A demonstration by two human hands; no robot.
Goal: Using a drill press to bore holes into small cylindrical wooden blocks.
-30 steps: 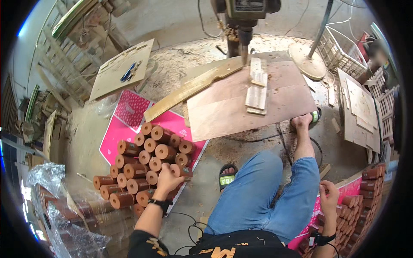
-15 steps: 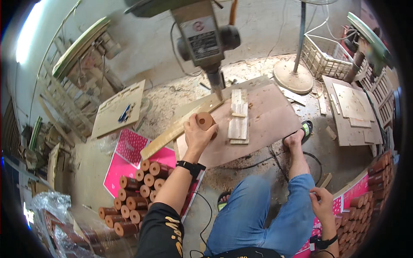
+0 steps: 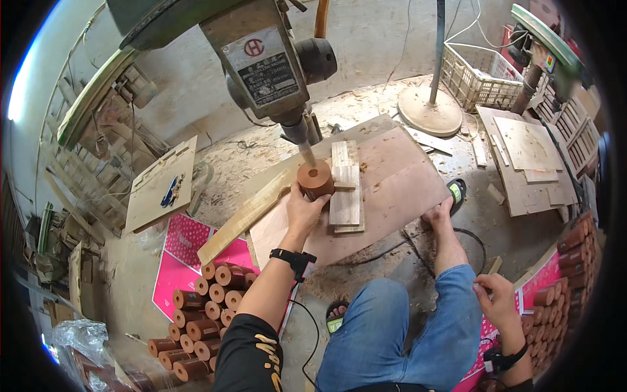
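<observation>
Black short sleeve with yellow lettering, black wristwatch on each wrist, blue jeans, sandals (green-trimmed), bare forearms

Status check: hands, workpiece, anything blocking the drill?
Left hand grips wooden cylinder upright on plywood board, under drill bit. Right hand at knee, apart. Wood strips touch the cylinder's side.

Daylight scene, evenly bright, my view soft rather than harsh. Strongest light from blown-out white patch at upper left rim. Shadows faint and diffuse: weak one under plywood board point(image 3: 385, 189) near its front edge, another beneath drill press head point(image 3: 261, 59). No hard glare. Heavy fisheye: board edges bow, black vignette rings frame, corners lost. Centre sharp; I see softness and smear toward rim, plastic bag point(image 3: 85, 340) at lower left blurred
</observation>
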